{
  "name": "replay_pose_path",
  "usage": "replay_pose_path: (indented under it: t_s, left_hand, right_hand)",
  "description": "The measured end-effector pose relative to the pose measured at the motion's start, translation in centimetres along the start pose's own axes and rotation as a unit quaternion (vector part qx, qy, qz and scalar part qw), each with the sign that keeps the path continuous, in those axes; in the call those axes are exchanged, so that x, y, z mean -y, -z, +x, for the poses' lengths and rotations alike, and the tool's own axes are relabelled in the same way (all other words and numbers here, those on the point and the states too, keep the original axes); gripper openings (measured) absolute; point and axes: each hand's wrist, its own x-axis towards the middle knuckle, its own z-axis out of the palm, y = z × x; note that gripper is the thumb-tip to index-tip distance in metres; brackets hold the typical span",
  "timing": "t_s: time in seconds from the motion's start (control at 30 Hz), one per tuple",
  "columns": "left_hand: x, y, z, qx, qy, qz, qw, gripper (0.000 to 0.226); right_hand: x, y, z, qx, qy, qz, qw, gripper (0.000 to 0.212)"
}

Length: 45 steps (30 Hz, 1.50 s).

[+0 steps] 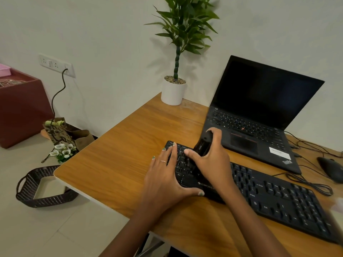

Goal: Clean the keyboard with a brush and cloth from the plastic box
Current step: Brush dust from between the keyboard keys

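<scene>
A black keyboard (274,199) lies slantwise across the wooden desk (120,164). My left hand (167,175) rests flat on the keyboard's left end, fingers straight over the keys and thumb on the front edge. My right hand (211,160) grips a black brush (202,143), which stands on the keys near the keyboard's left part. The brush's bristles are hidden behind my hand. No cloth shows in this view.
An open black laptop (259,115) stands behind the keyboard. A mouse (330,167) and cables (308,184) lie at the right. A potted plant (174,89) sits at the desk's far corner. A dark woven basket (27,190) and flowers (63,151) are on the floor at the left.
</scene>
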Motion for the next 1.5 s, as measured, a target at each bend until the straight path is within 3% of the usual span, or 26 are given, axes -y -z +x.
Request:
replay_pose_path:
  t_s: [0.13,0.3,0.43,0.57,0.6,0.73,0.83,0.93,1.1,1.27,1.4,1.5]
  left_hand:
    - [-0.1,0.1,0.0,0.002,0.003,-0.03,1.0,0.136]
    - [-0.1,0.0,-0.1,0.002,0.002,0.0,1.0,0.138]
    - [-0.2,0.1,0.1,0.007,0.003,-0.033,0.999,0.136]
    - [0.0,0.1,0.0,0.004,0.004,0.003,1.0,0.139]
    - [0.0,0.0,0.0,0.002,0.005,-0.004,1.0,0.138]
    - [0.0,0.0,0.0,-0.004,0.0,-0.037,0.999,0.126]
    - [-0.1,0.2,-0.1,0.009,0.005,0.0,1.0,0.136]
    - [-0.3,0.3,0.0,0.012,0.011,-0.001,1.0,0.137]
    - [-0.4,0.6,0.0,0.021,0.009,0.011,1.0,0.135]
    - [-0.4,0.3,0.2,0.023,-0.002,0.053,0.998,0.129]
    - [-0.3,-0.2,0.2,0.024,-0.032,0.077,0.996,0.12]
    - [-0.4,-0.4,0.2,0.025,-0.033,0.068,0.997,0.121]
  right_hand:
    - [0.8,0.0,-1.4,0.094,0.024,0.019,0.995,0.064]
    - [-0.3,0.4,-0.3,0.001,-0.006,0.016,1.0,0.064]
    - [1.0,0.2,-1.9,0.11,0.023,0.028,0.993,0.064]
    - [0.1,0.3,-0.4,0.006,0.003,0.021,1.0,0.065]
    - [0.3,0.2,-0.7,0.01,0.002,0.033,0.999,0.064]
    - [1.5,-0.2,-2.1,0.123,0.008,0.062,0.99,0.065]
    - [0.2,0.6,-0.5,0.07,-0.026,0.076,0.994,0.064]
    - [-0.5,1.5,0.3,0.05,-0.058,0.091,0.993,0.066]
    - [-1.8,3.2,1.0,-0.057,-0.087,0.161,0.981,0.071]
    - [-2.6,3.9,0.6,-0.07,-0.117,0.255,0.957,0.076]
    - [-2.9,3.7,0.5,-0.082,-0.113,0.282,0.949,0.068]
    - [-3.1,3.1,0.4,0.005,-0.086,0.281,0.956,0.068]
